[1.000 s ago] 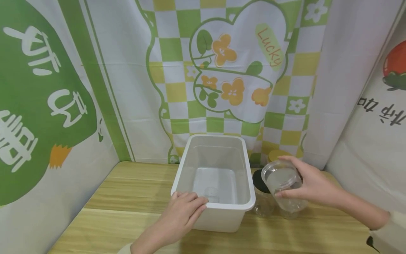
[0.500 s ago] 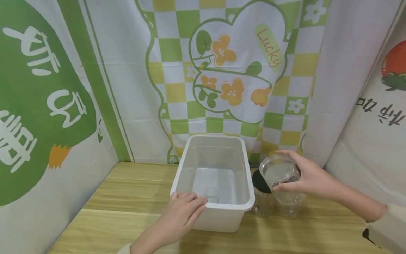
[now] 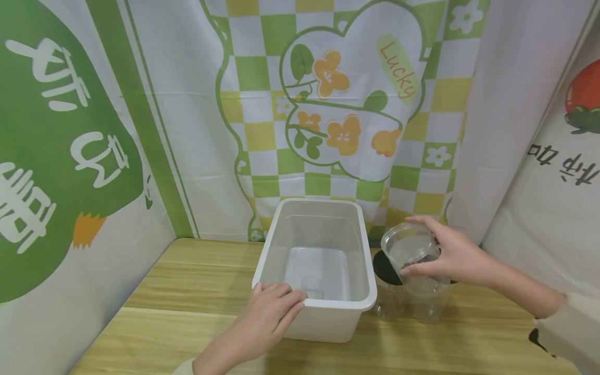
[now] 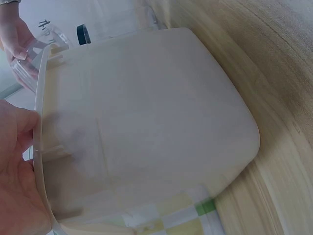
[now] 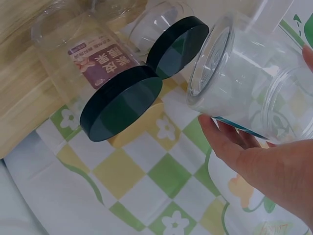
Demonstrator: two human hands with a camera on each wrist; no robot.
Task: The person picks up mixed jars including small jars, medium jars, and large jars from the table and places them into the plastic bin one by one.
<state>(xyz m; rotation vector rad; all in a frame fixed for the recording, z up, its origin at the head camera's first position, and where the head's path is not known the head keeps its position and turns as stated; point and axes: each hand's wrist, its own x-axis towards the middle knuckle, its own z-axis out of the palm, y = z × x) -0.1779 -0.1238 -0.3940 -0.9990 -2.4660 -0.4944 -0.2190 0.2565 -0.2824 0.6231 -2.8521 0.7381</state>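
Observation:
My left hand (image 3: 269, 317) grips the near rim of a pale grey plastic bin (image 3: 323, 323), with the fingers over the edge. The left wrist view shows the bin's outer wall (image 4: 146, 117) beside that hand. In my right hand (image 3: 457, 258) is a clear plastic jar (image 3: 412, 250), lidless and tilted, its mouth facing up and left. It is above and beside the bin's right side, over other clear jars. One standing jar has a dark lid (image 3: 386, 268); the right wrist view shows a labelled jar (image 5: 100, 61) with another dark lid (image 5: 121, 103).
A faint clear round shape (image 3: 311, 284) shows on the bin's floor near the front wall. Behind the dark lids a yellow lid (image 5: 134, 137) partly shows. The wooden table (image 3: 187, 307) meets a checkered curtain (image 3: 262, 135) at the back.
My right hand has brought the clear jar slightly up and to the left, above the standing jars. The left hand and the bin have stayed put.

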